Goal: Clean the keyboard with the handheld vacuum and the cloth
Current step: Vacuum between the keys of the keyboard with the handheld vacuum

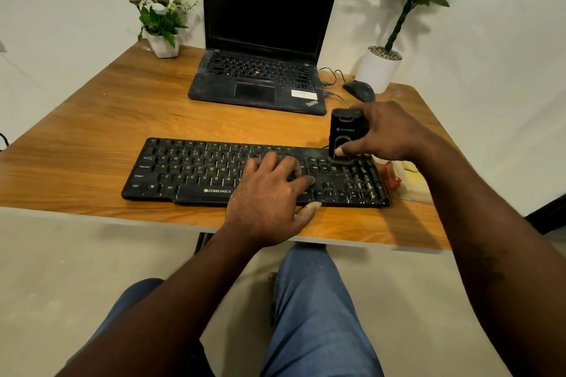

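Note:
A black keyboard (196, 171) with yellow lettering lies across the wooden table (92, 131), its right-hand keys speckled with pale crumbs. My right hand (389, 131) grips a small black handheld vacuum (344, 128) that stands upright on the keyboard's upper right corner, above the number pad. My left hand (269, 193) rests flat on the middle-right keys with fingers spread, the thumb at the front edge. A yellow cloth (412, 174) lies just right of the keyboard, partly hidden by my right forearm.
An open black laptop (263, 40) stands behind the keyboard. A black mouse (359, 90) and its cable lie to the laptop's right. A flower pot (162, 43) sits back left, a tall potted plant (379, 67) back right. A red item (390, 177) lies by the cloth.

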{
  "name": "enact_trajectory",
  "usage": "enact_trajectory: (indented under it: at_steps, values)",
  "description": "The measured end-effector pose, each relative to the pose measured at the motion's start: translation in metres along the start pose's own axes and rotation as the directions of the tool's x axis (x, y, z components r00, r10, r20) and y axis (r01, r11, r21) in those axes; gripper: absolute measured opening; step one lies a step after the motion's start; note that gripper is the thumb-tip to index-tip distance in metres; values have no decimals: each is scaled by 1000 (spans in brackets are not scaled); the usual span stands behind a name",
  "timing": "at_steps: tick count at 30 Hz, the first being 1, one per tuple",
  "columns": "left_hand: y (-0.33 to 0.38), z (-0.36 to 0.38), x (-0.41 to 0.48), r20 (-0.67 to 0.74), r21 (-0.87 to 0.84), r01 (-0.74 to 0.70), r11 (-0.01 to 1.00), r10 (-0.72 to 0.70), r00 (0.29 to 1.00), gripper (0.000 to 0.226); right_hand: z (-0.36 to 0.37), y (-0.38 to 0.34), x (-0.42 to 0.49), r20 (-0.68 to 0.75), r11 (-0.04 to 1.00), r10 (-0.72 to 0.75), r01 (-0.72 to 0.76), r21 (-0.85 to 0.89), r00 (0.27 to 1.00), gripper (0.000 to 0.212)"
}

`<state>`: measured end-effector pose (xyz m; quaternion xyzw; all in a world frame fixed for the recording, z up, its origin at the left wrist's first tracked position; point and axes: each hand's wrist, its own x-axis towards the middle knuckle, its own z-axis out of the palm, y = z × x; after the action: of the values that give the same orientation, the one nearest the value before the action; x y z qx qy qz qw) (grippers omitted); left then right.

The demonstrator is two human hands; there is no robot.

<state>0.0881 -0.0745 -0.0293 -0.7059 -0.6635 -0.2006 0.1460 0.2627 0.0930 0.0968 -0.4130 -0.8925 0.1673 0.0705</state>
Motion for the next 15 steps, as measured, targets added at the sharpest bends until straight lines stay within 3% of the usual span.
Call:
enact_trajectory:
  at_steps: [5, 9, 15]
  values:
    - [1, 0, 0, -16, -2, -1, 1000, 1, 1000, 58, 7, -9, 4, 49, 1000, 21, -20, -17, 999, 56]
    - [1, 0, 0, 1, 1, 2, 1000, -2, 1000, 60, 4, 2, 5, -67, 984, 181, -180, 12, 981, 52]
    - [0, 1, 0, -4, 3, -1, 1000, 1, 1000, 60, 25, -5, 11, -111, 934, 358, -352, 68, 927, 44]
